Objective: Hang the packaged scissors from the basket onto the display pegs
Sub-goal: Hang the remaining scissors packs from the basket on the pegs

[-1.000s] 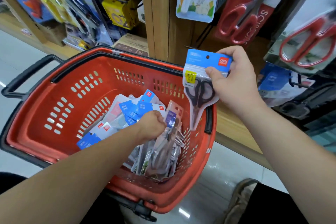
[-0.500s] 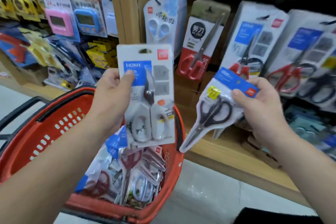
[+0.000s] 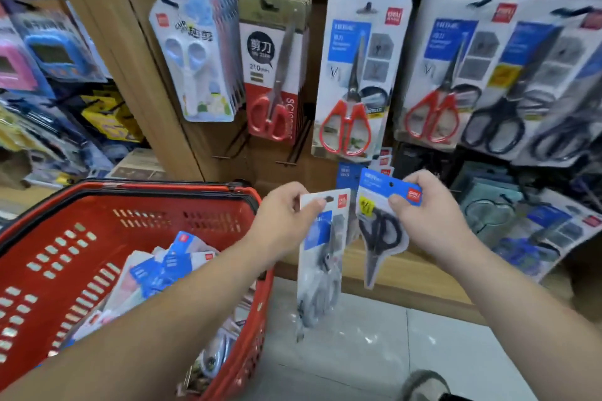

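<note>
My left hand pinches the top corner of a white card pack of grey-handled scissors, which hangs down just right of the red basket. My right hand grips the blue header of a clear pouch with black-handled scissors, held beside the first pack. Both packs hang in front of the low wooden shelf edge, below the display wall. Several more scissor packs lie in the basket. Bare black pegs stick out under the hanging red-handled scissors.
Rows of hung scissor packs fill the wall: white child scissors, red-handled packs and black-handled packs. A wooden post stands left of them. Timers and other goods hang at far left. A tiled floor lies below.
Out of the basket came my left hand with the white card pack, which then dropped lower. My right hand has brought the pouch in beside it. The view has swung up to the display wall.
</note>
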A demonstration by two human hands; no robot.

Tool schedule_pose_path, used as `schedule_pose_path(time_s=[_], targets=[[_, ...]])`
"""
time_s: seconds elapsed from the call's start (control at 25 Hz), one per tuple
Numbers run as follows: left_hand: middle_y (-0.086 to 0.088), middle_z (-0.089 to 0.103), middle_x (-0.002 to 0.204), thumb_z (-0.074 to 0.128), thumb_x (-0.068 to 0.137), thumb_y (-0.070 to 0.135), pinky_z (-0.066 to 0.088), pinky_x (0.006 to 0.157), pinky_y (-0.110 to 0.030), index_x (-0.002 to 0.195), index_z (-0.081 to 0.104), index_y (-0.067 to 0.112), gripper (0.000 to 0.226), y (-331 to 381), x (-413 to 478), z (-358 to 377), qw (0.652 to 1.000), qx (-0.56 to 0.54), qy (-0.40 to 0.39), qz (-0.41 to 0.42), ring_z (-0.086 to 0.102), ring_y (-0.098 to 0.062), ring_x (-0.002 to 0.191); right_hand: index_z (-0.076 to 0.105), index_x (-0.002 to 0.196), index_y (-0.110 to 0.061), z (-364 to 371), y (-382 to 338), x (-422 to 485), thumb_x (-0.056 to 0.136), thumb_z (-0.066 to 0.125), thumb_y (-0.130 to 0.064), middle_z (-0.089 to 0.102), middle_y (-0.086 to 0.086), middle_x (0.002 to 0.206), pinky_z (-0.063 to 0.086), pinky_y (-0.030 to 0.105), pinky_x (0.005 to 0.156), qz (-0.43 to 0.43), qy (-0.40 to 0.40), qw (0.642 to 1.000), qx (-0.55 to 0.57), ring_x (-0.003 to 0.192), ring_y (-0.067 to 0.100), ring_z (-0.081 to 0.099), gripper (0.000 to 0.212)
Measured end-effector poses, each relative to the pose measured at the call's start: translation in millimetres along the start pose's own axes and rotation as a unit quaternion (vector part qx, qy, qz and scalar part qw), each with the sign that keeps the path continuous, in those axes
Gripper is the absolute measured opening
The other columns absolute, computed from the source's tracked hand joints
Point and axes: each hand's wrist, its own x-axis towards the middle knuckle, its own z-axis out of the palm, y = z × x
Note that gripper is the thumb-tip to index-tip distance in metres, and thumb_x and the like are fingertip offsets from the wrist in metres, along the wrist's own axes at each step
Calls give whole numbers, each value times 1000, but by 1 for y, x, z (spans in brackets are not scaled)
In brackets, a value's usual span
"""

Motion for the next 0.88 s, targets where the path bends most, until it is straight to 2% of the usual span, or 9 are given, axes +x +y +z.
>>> schedule_pose_path(time_s=[0.08,0.24,0.4,0.48,0.52,0.64,0.76,0.8,0.88], targets=[[7,60,65,72,97,32,43,61,-34,76,59,21,26,3,17,-7,992,118,-25,38,55,-10,62,53,95,-12,7,2,7,98,63,-8,55,4,77,36,24,58,20,-14,1000,15,65,18,47,11],[8,68,85,70,98,30,49,73,-35,87,64,29,13,-2,45,-36,963,256,-82,31,65,-20,87,54,98,-13,22,-8,19,100,63,-11,58,2,82,39,30,59,26,-50,998,37,67,15,50,10],[3,77,89,71,99,22,58,82,-36,92,76,21,9,-28,67,-58,981,182,-72,-7,73,-21,88,54,93,-16,35,-8,17,101,64,-10,60,1,81,40,26,55,32,-73,995,57,65,14,53,14],[2,77,87,70,99,21,58,80,-34,89,76,23,12,-39,78,-61,986,157,-61,-8,72,-20,85,62,83,-16,41,-6,17,96,69,-7,64,8,77,43,29,62,25,-58,996,67,68,18,57,17],[5,76,84,70,100,22,55,76,-31,86,75,26,15,-42,82,-61,986,155,-59,-3,70,-16,82,65,77,-16,44,-5,16,92,72,-6,66,10,74,44,30,63,26,-53,996,73,69,18,59,20],[14,68,79,68,101,20,44,68,-20,81,68,34,24,-47,91,-63,988,151,-40,21,59,0,72,65,68,-15,52,-1,13,89,76,-4,64,1,65,41,28,61,38,-55,994,84,65,17,58,26],[10,70,86,65,103,19,48,69,-15,87,69,33,21,-47,94,-64,995,92,-23,9,62,-1,77,69,75,-17,66,1,16,94,74,-15,71,11,78,51,38,72,46,-44,992,109,77,37,67,21],[9,71,88,65,103,19,52,72,-16,89,69,32,20,-48,94,-64,997,74,-23,9,64,-3,80,71,79,-18,72,1,18,97,73,-20,73,13,83,54,42,75,45,-43,991,115,83,38,70,19],[6,73,92,65,104,19,57,77,-18,92,70,31,17,-51,94,-62,999,39,-31,14,68,-5,84,73,85,-18,83,2,20,101,69,-27,75,10,86,58,43,75,46,-49,991,112,82,27,74,18]])
